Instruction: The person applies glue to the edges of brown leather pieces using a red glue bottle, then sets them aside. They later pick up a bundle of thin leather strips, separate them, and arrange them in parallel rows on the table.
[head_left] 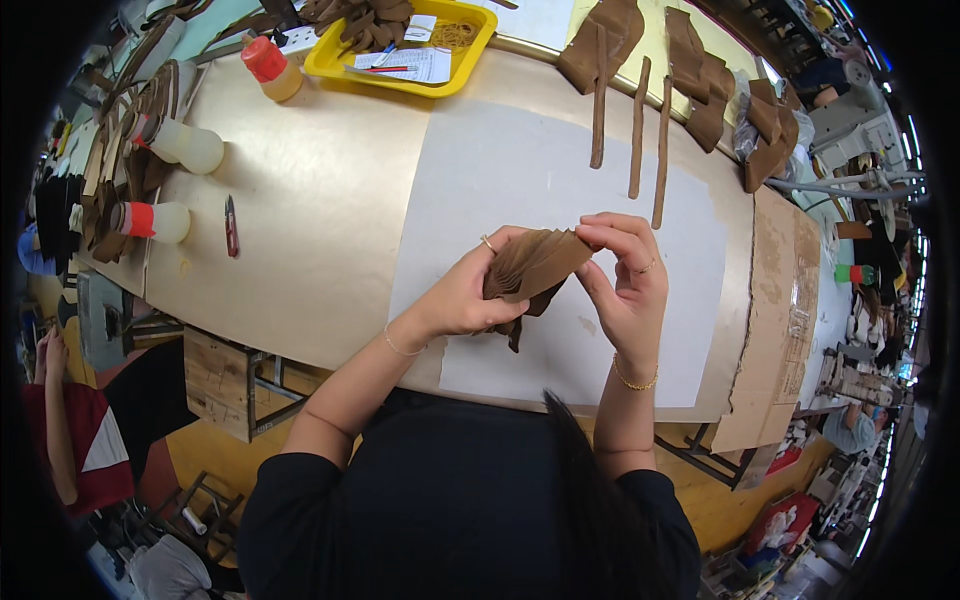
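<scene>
A stack of thin brown leather pieces (530, 268), fanned out in layers, is held above the white sheet (510, 370) on the table. My left hand (468, 290) grips the stack from its left side, thumb across the front. My right hand (628, 275) pinches the stack's upper right corner between thumb and fingers. A darker piece hangs below the stack. Beyond my hands, several narrow brown strips (637, 130) lie side by side toward the far edge.
A yellow tray (440, 88) with brown pieces, papers and pens stands at the far edge. Bottles with red bands, one a glue bottle (270, 68), stand at the left, near red thread snips (231, 226). Cardboard (770, 330) covers the right end. Another person (75, 430) sits at lower left.
</scene>
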